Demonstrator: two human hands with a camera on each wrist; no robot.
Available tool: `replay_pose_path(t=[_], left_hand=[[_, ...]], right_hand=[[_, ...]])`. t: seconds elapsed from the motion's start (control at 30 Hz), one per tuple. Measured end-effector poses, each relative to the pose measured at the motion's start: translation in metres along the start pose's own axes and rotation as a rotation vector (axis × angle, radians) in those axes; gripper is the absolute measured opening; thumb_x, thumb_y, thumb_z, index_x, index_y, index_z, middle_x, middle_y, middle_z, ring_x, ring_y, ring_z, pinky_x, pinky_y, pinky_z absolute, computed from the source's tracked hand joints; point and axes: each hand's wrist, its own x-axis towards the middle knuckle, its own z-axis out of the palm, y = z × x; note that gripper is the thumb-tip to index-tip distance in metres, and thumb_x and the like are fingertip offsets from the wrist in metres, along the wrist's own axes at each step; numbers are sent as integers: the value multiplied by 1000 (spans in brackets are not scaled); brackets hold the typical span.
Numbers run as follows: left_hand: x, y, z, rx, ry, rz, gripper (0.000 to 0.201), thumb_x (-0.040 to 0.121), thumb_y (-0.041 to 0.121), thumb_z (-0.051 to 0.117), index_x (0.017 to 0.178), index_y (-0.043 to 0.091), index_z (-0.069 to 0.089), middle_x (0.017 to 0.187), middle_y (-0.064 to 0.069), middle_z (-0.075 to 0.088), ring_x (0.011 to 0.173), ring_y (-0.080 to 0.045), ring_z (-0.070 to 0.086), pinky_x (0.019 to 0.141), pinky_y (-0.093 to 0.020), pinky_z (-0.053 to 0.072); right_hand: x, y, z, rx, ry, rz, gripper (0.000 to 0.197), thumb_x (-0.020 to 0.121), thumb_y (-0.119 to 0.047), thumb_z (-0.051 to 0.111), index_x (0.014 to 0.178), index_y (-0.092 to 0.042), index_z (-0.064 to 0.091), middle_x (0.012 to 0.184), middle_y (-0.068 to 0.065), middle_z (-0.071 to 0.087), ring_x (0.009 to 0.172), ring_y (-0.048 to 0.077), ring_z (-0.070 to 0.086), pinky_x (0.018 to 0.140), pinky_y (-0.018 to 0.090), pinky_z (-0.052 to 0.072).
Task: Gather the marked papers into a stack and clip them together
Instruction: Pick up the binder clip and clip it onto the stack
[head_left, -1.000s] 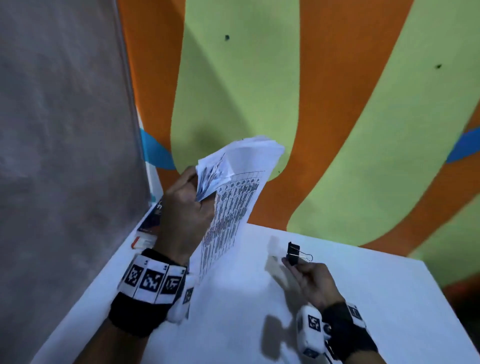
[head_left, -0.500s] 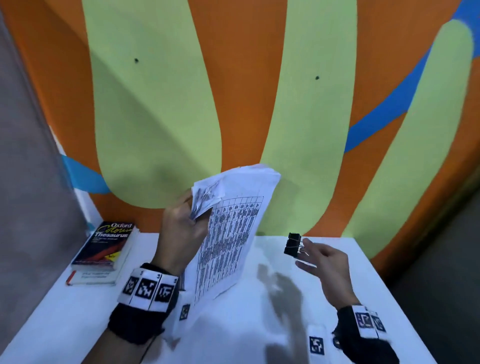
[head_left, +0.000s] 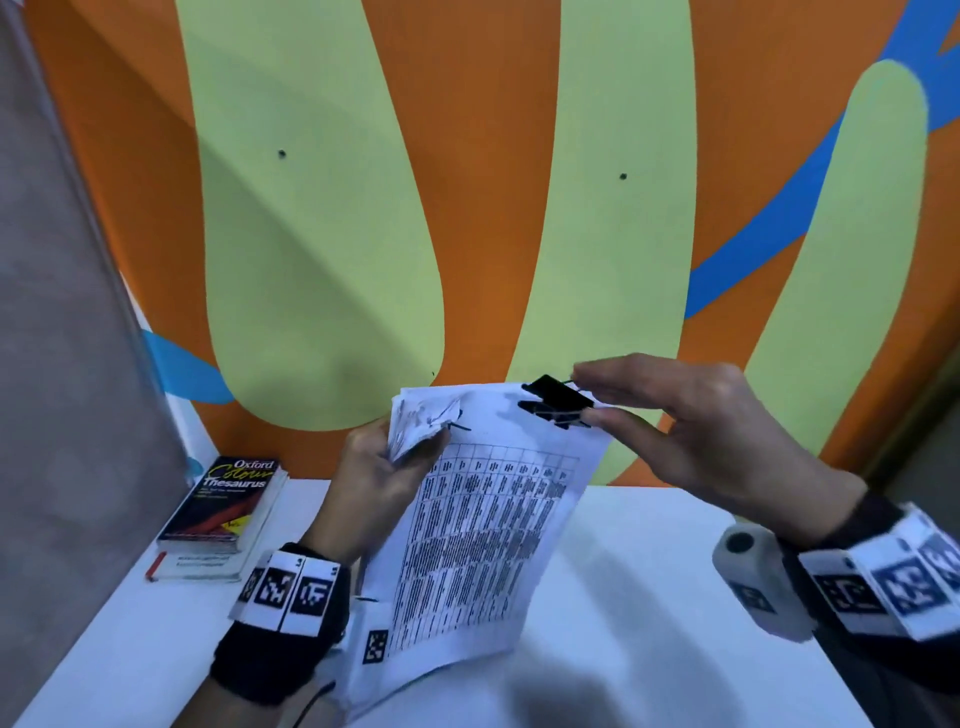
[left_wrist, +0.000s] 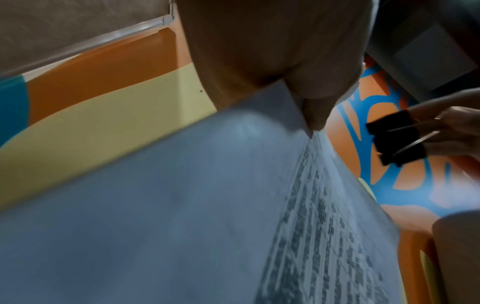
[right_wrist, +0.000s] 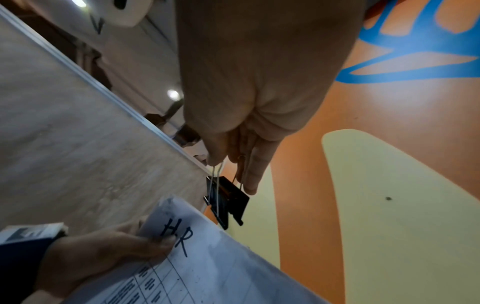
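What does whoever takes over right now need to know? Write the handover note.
Left hand: grips the paper stack near its top left corner, holding it up above the white table.
Right hand: pinches the wire handles of the black binder clip, which is at the stack's top edge.
Done: papers gathered into one stack; the top sheet is marked "HR".
Left: the clip is not seen biting the sheets; push it over the top edge and release the handles.
Also on the table: a thesaurus, far left.
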Motion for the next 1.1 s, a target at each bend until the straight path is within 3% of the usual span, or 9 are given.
replay_pose_path(t=[0.23, 0.3, 0.4, 0.57, 0.7, 0.8, 0.9, 1.0, 1.1], left_hand=[[-6, 22, 4, -36, -93, 63, 40, 88, 12, 60, 56, 34, 63, 45, 8, 53, 37, -2, 34, 40, -9, 25], [-6, 20, 4, -20, -95, 89, 25, 85, 23, 60, 64, 36, 65, 52, -2, 55, 42, -9, 39, 39, -22, 31], [-6, 16, 2, 46, -133, 107, 11, 82, 29, 61, 77, 38, 65, 74, -7, 66, 60, -27, 58, 52, -40, 47], [-3, 17, 4, 72, -177, 143, 22, 85, 16, 63, 91, 37, 61, 85, -12, 68, 71, -27, 60, 59, -40, 50], [-4, 18, 7, -33, -170, 95, 15, 80, 25, 61, 92, 33, 63, 92, -10, 70, 81, -30, 61, 65, -35, 52], [-3, 17, 8, -71, -158, 56, 12, 79, 27, 60, 90, 31, 63, 90, -8, 70, 84, -31, 60, 65, -25, 52], [1, 12, 9, -97, -141, 27, 9, 81, 28, 60, 86, 27, 66, 83, -6, 70, 70, -25, 60, 59, -16, 47], [3, 12, 13, -128, -137, 18, 11, 82, 27, 59, 73, 25, 64, 64, 1, 64, 56, -4, 49, 50, -13, 38], [6, 8, 14, -129, -104, -4, 30, 86, 19, 60, 58, 27, 58, 48, 13, 53, 44, 2, 40, 46, -7, 30]], right_hand=[[22, 0, 8, -88, -95, -74, 29, 82, -5, 63, 110, -3, 68, 100, 6, 74, 80, 22, 72, 66, 31, 55], [24, -1, 8, -88, -106, -71, 30, 80, -1, 61, 109, -3, 68, 100, 7, 74, 79, 23, 72, 63, 33, 57], [29, -2, 8, -105, -137, -92, 33, 77, 8, 63, 108, -2, 68, 100, 8, 74, 78, 24, 73, 60, 34, 58], [35, -4, 12, -92, -212, -122, 31, 77, 9, 66, 106, 0, 69, 97, 9, 74, 76, 21, 72, 66, 22, 53], [38, 0, 12, -57, -250, -77, 30, 80, 4, 66, 109, -1, 68, 101, 8, 75, 84, 17, 71, 76, 17, 50], [40, 2, 9, -20, -315, 31, 38, 86, -11, 66, 124, -5, 61, 117, 4, 70, 101, 11, 65, 86, 10, 45], [40, 7, 8, 14, -414, 126, 51, 92, -30, 59, 139, -13, 47, 136, -3, 57, 120, 3, 53, 98, 5, 35], [41, 10, 14, 203, -464, 285, 51, 98, -38, 40, 146, -19, 36, 148, -8, 41, 122, -16, 42, 95, -2, 29], [38, 11, 23, 351, -490, 374, 60, 95, -42, 40, 150, -24, 24, 157, -16, 19, 137, -13, 23, 111, 10, 25]])
